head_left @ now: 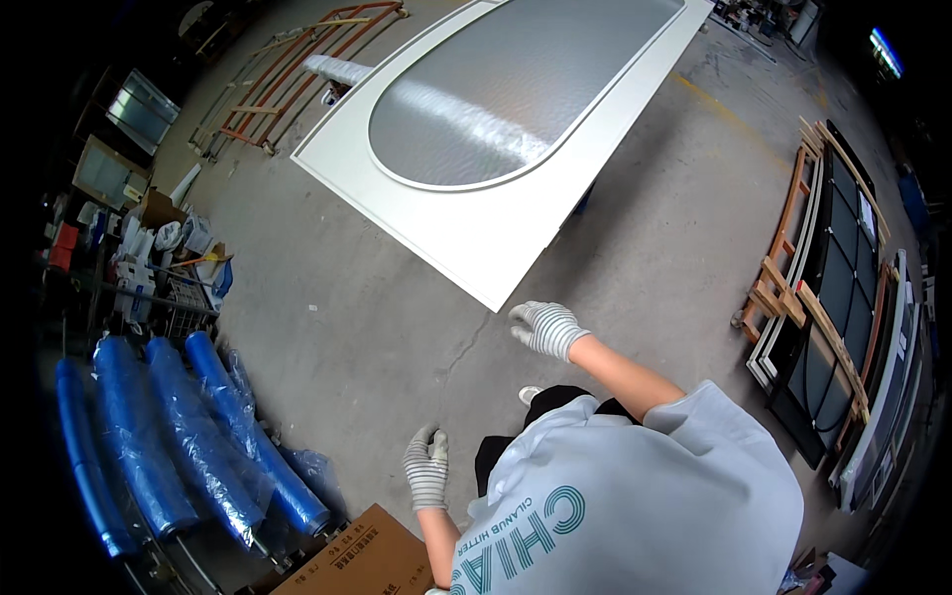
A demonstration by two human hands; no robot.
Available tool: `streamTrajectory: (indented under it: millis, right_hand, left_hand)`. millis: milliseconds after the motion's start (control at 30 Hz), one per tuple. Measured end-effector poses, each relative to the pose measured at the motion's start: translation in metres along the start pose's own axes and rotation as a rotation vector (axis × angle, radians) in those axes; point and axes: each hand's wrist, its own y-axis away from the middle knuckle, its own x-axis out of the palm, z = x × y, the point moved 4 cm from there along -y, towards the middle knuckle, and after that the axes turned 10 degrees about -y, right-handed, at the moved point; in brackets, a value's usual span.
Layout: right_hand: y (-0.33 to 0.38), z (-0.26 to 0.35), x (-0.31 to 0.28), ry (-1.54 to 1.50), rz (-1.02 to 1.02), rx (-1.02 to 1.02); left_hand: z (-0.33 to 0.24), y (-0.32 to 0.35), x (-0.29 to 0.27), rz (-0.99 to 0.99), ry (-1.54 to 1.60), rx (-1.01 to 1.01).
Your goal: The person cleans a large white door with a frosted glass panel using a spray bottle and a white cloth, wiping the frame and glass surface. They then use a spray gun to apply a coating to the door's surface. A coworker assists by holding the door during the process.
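Observation:
A white door panel [456,233] with a rounded textured-glass pane [466,119] extends away from me at the top, raised above the floor. Its nearest corner points toward me. My right hand [547,329], in a striped white work glove, is just beside that corner, apart from it, with loosely bent fingers and nothing visible in them. Lower and to the left, my left hand [426,470] hangs in a matching glove. Its thumb and fingers are a little apart, and it holds nothing I can see. What supports the panel is mostly hidden beneath it.
Several blue film-wrapped rolls [178,436] lie at left, near a brown cardboard box [362,557]. Behind them is a cluttered shelf [149,268]. An orange metal rack [297,74] stands far left. Dark framed panels [843,278] lean on a rack at right. Grey concrete floor [347,288] lies between.

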Motion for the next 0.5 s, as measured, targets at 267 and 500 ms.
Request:
streamTrajectory:
  millis: [267,500]
  right_hand:
    - [-0.015,0.131,-0.094,-1.511,-0.05,-0.406]
    - [-0.032,0.297,-0.196,-1.871,0.826,-1.649]
  left_hand:
    - [-0.002,-0.087,-0.011,0.245,-0.072,-0.074]
    - [0.024,-0.167,-0.055,0.165,-0.095,-0.11]
